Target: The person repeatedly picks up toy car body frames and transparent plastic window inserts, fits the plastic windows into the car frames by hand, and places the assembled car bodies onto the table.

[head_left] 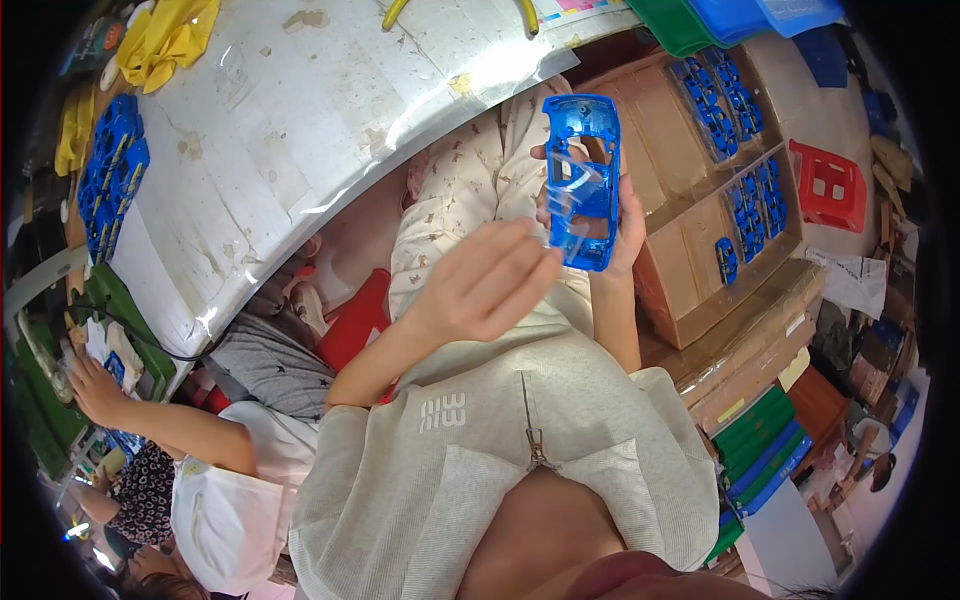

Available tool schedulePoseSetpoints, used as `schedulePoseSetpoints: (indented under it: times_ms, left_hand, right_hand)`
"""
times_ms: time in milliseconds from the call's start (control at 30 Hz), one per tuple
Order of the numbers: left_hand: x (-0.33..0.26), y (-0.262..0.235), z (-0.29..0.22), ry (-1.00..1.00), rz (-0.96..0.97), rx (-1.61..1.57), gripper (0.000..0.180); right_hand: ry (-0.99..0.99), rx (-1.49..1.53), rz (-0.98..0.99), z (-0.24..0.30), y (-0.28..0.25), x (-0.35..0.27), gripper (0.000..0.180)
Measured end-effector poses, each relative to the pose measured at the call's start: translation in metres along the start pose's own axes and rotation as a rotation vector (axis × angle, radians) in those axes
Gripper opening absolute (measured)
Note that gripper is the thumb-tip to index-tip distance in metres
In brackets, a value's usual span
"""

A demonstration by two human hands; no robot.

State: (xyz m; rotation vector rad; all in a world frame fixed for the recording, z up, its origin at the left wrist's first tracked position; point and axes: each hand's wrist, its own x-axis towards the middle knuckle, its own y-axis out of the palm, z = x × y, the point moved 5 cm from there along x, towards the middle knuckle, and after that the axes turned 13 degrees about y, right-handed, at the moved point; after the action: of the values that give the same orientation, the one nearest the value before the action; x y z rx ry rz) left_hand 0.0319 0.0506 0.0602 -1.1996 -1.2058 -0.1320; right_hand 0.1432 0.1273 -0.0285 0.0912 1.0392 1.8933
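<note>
My right hand [628, 228] holds a blue plastic toy car body shell [598, 195] upright over my lap, with its fingers behind it and along its right edge. The shell has openings through which fingers show. In front of the shell is a clear plastic piece [570, 195], smeared by motion. My left hand [490, 280] is closed at the shell's lower left, its fingertips pinching the lower end of the clear piece. Whether that piece touches the shell, I cannot tell.
To the right stands a cardboard box [690, 285] with rows of blue parts. A worn white table [270, 130] curves ahead, with stacked blue shells [115, 180] at its left. A red stool [828, 185] is far right. Another person [235, 500] works on my left.
</note>
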Motion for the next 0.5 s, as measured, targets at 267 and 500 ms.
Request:
schedulePoseSetpoints:
  times_ms: [267,500]
  left_hand:
    - [-0.036,-0.021,0.066,-0.348,0.021,0.281,0.015]
    - [-0.064,0.044,0.008,-0.159,0.377,-0.034,0.029]
  right_hand:
    - [-0.091,-0.037,-0.062,0.011,-0.024,-0.003,0.069]
    - [-0.13,-0.008,-0.128,0.017,-0.036,-0.008,0.065]
